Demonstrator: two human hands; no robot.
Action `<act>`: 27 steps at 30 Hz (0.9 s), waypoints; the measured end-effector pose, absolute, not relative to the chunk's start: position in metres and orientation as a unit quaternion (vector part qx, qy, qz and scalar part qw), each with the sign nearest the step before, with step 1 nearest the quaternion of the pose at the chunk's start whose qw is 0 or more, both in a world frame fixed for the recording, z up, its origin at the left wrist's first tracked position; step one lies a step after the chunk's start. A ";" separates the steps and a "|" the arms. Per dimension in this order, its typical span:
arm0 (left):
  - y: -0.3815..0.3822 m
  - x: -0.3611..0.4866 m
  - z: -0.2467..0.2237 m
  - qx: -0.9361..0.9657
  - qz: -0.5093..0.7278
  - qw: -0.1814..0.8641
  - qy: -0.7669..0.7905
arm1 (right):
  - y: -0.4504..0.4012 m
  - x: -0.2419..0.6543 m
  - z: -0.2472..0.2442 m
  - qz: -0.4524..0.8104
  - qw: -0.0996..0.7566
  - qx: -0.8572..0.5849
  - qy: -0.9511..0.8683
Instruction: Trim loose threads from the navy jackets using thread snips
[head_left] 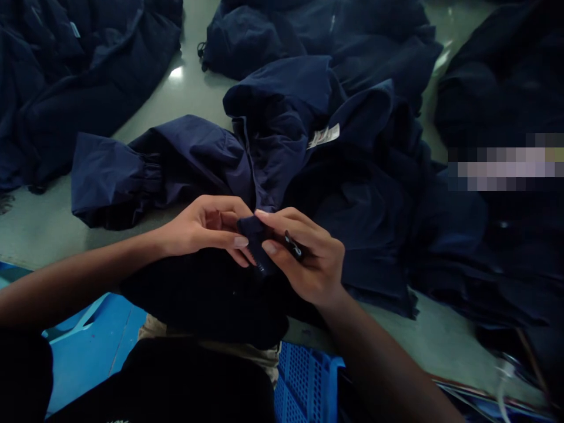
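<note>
A dark blue jacket lies spread on the table, with one sleeve stretched to the left and a white label near its upper middle. My left hand pinches the left side of a folded jacket edge between thumb and fingers. On the right side of that same edge, my right hand is closed, its thumb and index finger at the cloth. A small black tool sits within the curled fingers of my right hand. Zipper teeth show just below the fingertips.
More dark garments lie at the back left, back centre and right of the pale table. Below the table edge stands a blue plastic basket. A pixelated patch covers part of the right side.
</note>
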State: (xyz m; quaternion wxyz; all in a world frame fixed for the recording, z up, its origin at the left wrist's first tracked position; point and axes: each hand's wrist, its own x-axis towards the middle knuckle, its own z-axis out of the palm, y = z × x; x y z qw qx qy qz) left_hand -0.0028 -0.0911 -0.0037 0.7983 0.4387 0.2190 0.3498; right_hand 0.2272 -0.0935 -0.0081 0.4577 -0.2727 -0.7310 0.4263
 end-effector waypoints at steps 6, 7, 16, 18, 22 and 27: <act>-0.094 -0.004 -0.003 0.469 0.371 0.773 0.212 | -0.094 0.228 -0.006 0.435 0.447 -0.264 -0.735; -0.093 -0.004 -0.003 0.486 0.387 0.754 0.213 | -0.094 0.228 -0.006 0.435 0.449 -0.261 -0.736; -0.089 -0.004 -0.012 0.599 0.475 0.599 0.237 | -0.095 0.226 -0.003 0.427 0.451 -0.271 -0.735; -0.089 -0.004 -0.013 0.610 0.504 0.561 0.245 | -0.094 0.226 -0.004 0.430 0.447 -0.267 -0.737; -0.088 -0.003 -0.011 0.625 0.524 0.524 0.244 | -0.093 0.226 -0.005 0.443 0.440 -0.259 -0.737; -0.090 -0.002 -0.007 0.605 0.493 0.580 0.236 | -0.094 0.227 -0.005 0.449 0.442 -0.258 -0.733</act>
